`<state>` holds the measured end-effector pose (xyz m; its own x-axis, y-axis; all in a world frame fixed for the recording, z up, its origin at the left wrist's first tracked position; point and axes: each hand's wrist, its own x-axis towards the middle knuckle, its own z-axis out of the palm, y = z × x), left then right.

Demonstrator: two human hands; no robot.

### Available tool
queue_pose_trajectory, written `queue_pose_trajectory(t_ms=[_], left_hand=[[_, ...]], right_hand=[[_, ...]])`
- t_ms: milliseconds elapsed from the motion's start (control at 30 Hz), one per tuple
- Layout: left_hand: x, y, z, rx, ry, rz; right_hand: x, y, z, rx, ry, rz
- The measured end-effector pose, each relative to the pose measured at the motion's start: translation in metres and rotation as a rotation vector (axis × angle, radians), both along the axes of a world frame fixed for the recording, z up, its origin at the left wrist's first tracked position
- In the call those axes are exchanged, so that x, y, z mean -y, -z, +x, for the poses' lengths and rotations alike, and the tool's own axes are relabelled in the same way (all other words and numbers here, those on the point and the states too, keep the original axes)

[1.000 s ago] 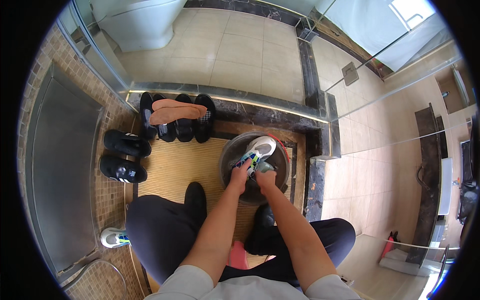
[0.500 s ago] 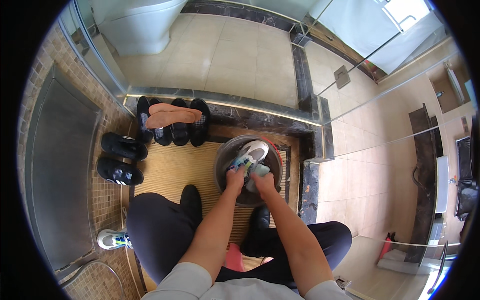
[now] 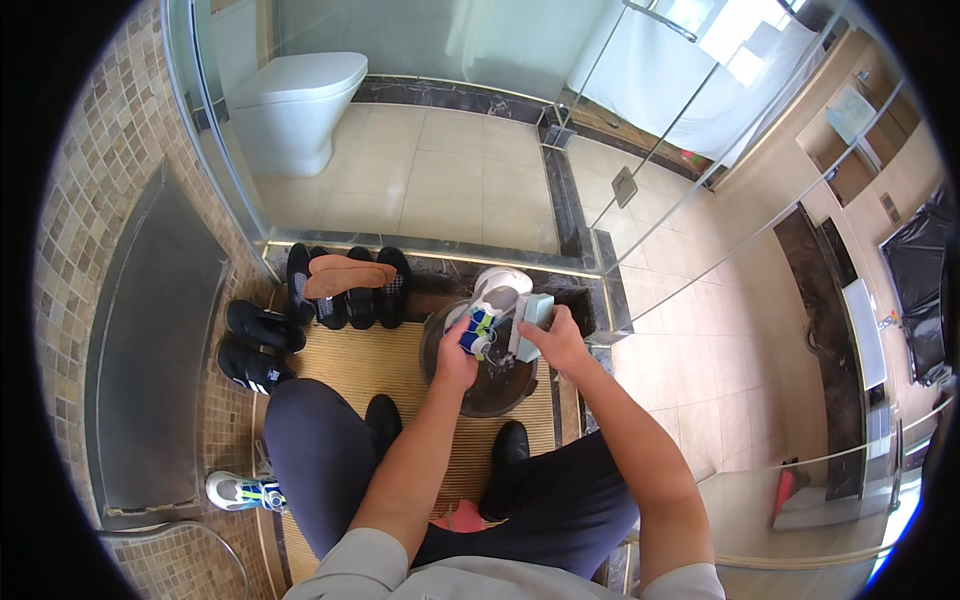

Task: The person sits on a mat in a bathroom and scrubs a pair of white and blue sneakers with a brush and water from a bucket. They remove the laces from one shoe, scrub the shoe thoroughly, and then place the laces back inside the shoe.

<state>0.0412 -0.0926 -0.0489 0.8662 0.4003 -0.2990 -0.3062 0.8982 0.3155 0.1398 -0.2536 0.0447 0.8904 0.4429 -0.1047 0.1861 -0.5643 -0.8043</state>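
Observation:
A white sneaker (image 3: 500,290) with blue and lime-green parts is held over the bucket by my left hand (image 3: 458,352), its fingers closed round the shoe's side. My right hand (image 3: 560,338) grips a scrubbing brush (image 3: 538,312) with a pale blue-green back. The brush's white bristles face the sneaker, close beside it. Below both hands stands a dark round bucket (image 3: 490,400) with water in it, between my feet and the marble curb.
Black shoes (image 3: 395,285) with tan insoles (image 3: 345,275) across them line the curb. Another black pair (image 3: 255,365) lies at the left wall, nearer a matching sneaker (image 3: 240,491). Glass panels rise beyond the curb, with a toilet (image 3: 300,100) behind.
Both hands have come up out of the bucket, lifting the sneaker and the brush above its rim. The brush has moved right, away from the shoe. The head view has tilted upward.

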Motion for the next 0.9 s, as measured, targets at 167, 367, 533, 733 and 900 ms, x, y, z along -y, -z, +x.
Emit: queue_pose_trajectory(t_ms=[167, 367, 533, 733, 900], left_hand=[[-0.011, -0.011, -0.008, 0.073, 0.062, -0.056], [-0.019, -0.018, -0.008, 0.081, 0.052, -0.073], [-0.028, -0.013, -0.002, 0.139, 0.045, -0.055], [-0.028, -0.027, 0.009, 0.232, 0.082, 0.105], [-0.014, -0.023, 0.012, -0.059, 0.079, 0.504]], right_hand=[[0.005, -0.038, -0.017, -0.015, -0.049, 0.190], [0.008, -0.054, -0.023, 0.047, -0.032, 0.203], [0.015, -0.038, -0.005, 0.069, 0.035, 0.179], [0.014, -0.040, 0.005, 0.244, 0.063, 0.233], [0.005, -0.057, -0.003, 0.510, 0.096, 0.047]])
